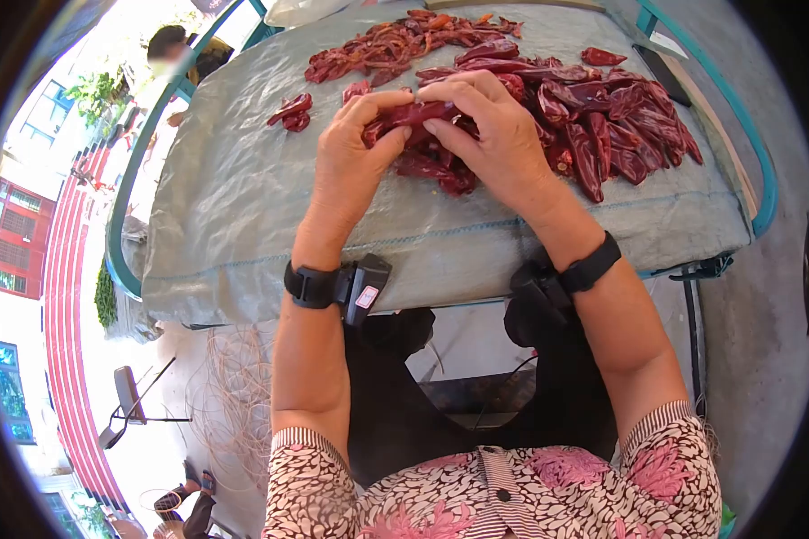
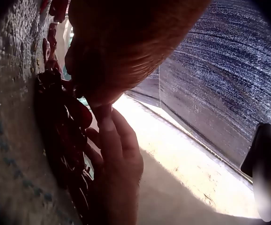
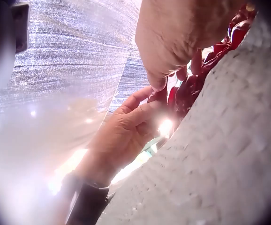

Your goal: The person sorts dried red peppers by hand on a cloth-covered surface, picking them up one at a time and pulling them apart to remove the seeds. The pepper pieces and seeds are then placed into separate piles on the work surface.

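A dried red chili pepper (image 1: 420, 115) is held between both hands above the woven sheet (image 1: 234, 198). My left hand (image 1: 351, 153) pinches its left end between thumb and fingers. On the other end, the thumb and bent fingers of my right hand (image 1: 499, 135) grip it close by. The right wrist view shows the left hand (image 3: 126, 131) meeting the right hand (image 3: 182, 37) at the pepper, which the fingers partly cover. Just beneath and to the right lies a heap of glossy dark red chilies (image 1: 611, 117), partly hidden by the right hand.
A looser pile of brighter, shrivelled chilies (image 1: 395, 47) lies at the back, and a small cluster (image 1: 291, 112) at the left. Teal metal rails (image 1: 121, 211) border the sheet. A flat dark object (image 1: 663, 76) lies by the right edge. Another person (image 1: 202, 58) is beyond the left rail.
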A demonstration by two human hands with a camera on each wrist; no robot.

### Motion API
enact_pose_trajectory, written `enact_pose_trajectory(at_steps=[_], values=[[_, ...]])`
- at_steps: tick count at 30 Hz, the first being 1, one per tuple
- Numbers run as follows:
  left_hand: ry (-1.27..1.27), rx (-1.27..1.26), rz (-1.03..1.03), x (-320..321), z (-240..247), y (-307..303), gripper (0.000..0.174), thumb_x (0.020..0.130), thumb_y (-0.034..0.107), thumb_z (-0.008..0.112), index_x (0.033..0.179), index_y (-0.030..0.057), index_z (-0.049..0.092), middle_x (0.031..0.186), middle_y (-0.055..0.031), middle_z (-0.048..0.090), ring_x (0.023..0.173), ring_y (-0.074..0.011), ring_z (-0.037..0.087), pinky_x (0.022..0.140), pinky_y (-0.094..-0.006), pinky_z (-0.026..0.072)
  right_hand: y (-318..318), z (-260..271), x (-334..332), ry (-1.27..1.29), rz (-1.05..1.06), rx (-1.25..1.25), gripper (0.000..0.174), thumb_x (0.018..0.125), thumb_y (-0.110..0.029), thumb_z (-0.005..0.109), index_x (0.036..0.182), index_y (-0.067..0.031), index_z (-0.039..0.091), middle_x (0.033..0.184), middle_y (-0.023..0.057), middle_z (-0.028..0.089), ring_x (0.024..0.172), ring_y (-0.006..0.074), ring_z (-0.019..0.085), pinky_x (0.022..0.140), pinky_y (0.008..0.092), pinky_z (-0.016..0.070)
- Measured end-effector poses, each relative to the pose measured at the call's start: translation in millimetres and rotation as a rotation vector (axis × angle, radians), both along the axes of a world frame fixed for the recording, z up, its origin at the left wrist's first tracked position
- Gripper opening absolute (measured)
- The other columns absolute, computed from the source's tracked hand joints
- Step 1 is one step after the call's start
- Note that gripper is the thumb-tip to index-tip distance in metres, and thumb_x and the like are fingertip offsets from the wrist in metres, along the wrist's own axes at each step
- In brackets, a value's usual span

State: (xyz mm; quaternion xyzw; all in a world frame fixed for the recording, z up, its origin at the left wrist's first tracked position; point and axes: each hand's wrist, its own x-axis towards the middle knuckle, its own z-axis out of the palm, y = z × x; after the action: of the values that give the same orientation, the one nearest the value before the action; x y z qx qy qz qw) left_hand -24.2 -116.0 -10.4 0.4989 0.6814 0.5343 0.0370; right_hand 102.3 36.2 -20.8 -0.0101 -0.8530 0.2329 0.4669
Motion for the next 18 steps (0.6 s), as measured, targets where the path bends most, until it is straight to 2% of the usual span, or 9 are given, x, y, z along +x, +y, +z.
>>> enact_pose_trajectory(at_steps=[4,8,11,14,18], values=[[-0.129,0.012,0.046,0,-5,-2,0.036,0.090,0.000,0.072,0.125,0.0050,0.066,0.121,-0.0029,0.066,0.105,-0.0096,0.063,0.091,-0.0248,0.0515,1,-1,-1,0.019,-0.002,-0.081,0.026,0.085,-0.015,0.077,0.110,-0.0145,0.071,0.102,0.0067,0.066,0.091,0.0278,0.068,0.078,0.0368,0.0561],[-0.245,0.050,0.021,2,-9,-1,0.036,0.091,-0.003,0.065,0.126,0.0041,0.064,0.127,-0.0055,0.065,0.111,-0.0113,0.062,0.097,-0.0259,0.0493,2,11,5,0.159,-0.080,-0.110,0.026,0.086,-0.012,0.076,0.112,-0.0145,0.071,0.102,0.0080,0.067,0.089,0.0278,0.068,0.074,0.0360,0.0546],[-0.234,0.049,-0.021,5,-8,1,0.036,0.091,-0.005,0.061,0.126,0.0040,0.064,0.129,-0.0067,0.064,0.116,-0.0132,0.061,0.102,-0.0265,0.0473,9,9,4,0.153,-0.135,-0.117,0.026,0.087,-0.011,0.073,0.113,-0.0135,0.070,0.104,0.0091,0.068,0.094,0.0292,0.066,0.080,0.0381,0.0540],[-0.192,0.089,0.022,8,-7,1,0.033,0.091,-0.006,0.059,0.123,0.0032,0.065,0.130,-0.0083,0.064,0.119,-0.0144,0.060,0.103,-0.0274,0.0471,16,-1,-1,0.142,-0.205,-0.076,0.026,0.088,-0.011,0.070,0.115,-0.0120,0.069,0.106,0.0104,0.069,0.101,0.0316,0.065,0.088,0.0415,0.0516],[-0.241,0.220,-0.075,8,-8,1,0.029,0.091,-0.007,0.056,0.116,0.0023,0.065,0.127,-0.0087,0.066,0.119,-0.0148,0.060,0.103,-0.0286,0.0470,10,6,2,0.137,-0.166,-0.033,0.029,0.087,-0.010,0.069,0.116,-0.0115,0.068,0.110,0.0100,0.068,0.109,0.0332,0.062,0.097,0.0434,0.0488]])
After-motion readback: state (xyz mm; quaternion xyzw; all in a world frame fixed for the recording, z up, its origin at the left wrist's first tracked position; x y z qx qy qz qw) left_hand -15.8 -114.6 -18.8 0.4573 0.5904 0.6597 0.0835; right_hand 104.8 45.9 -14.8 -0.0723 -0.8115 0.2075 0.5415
